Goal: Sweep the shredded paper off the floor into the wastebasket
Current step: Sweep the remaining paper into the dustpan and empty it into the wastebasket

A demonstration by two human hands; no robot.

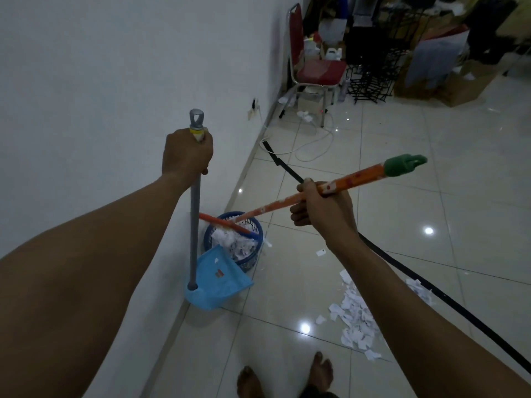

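Bare feet (287, 377) stand by loose paper (356, 317); left hand (186, 156) grips the dustpan (221, 280) tipped at the basket (253, 262), right hand (324, 208) clasps the broom (275, 206) (best brushing gently, avoiding spills).

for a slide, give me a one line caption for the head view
Left hand tips the blue dustpan at the wastebasket; right hand holds the broom.

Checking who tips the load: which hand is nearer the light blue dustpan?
Left. The left hand grips the handle rising from the dustpan; the right hand holds the broom farther right.
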